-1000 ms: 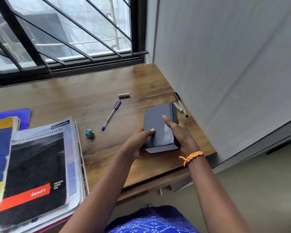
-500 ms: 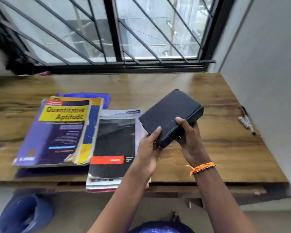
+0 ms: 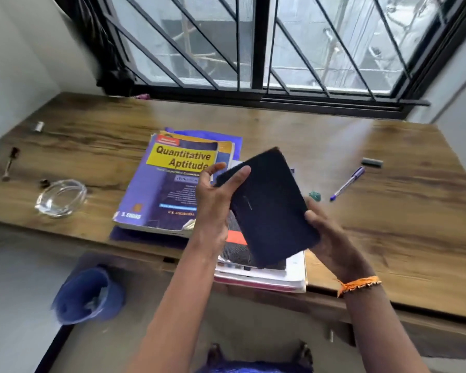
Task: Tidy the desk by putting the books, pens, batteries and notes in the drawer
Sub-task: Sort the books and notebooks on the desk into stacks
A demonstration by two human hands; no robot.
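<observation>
Head view, desk: a wooden desk (image 3: 388,238) under a barred window (image 3: 253,41), pale walls on both sides, grey floor below.
Floor: one blue bin (image 3: 88,294) stands near the desk's front edge.
Books: one dark book (image 3: 269,208) held in the air; one "Quantitative Aptitude" book (image 3: 170,184) lying on blue folders; one stack of notebooks (image 3: 264,273) at the desk's front edge, partly hidden by the dark book.
Pens: one blue pen (image 3: 347,183) right of the books; more at the far right edge, too cut off to count.
Small things: one grey battery-like piece (image 3: 371,162) beside the blue pen, one teal lump (image 3: 314,196), one glass dish (image 3: 61,197), one small metal cylinder (image 3: 39,127), one small tool (image 3: 10,164) on the left.
Left hand (image 3: 215,200): thumb and fingers partly curled, pinching the dark book's upper left corner.
Right hand (image 3: 331,238): curled round the dark book's lower right edge, an orange thread band (image 3: 358,285) on the wrist.
Dark book's place: tilted, above the notebook stack, clear of the desk.
</observation>
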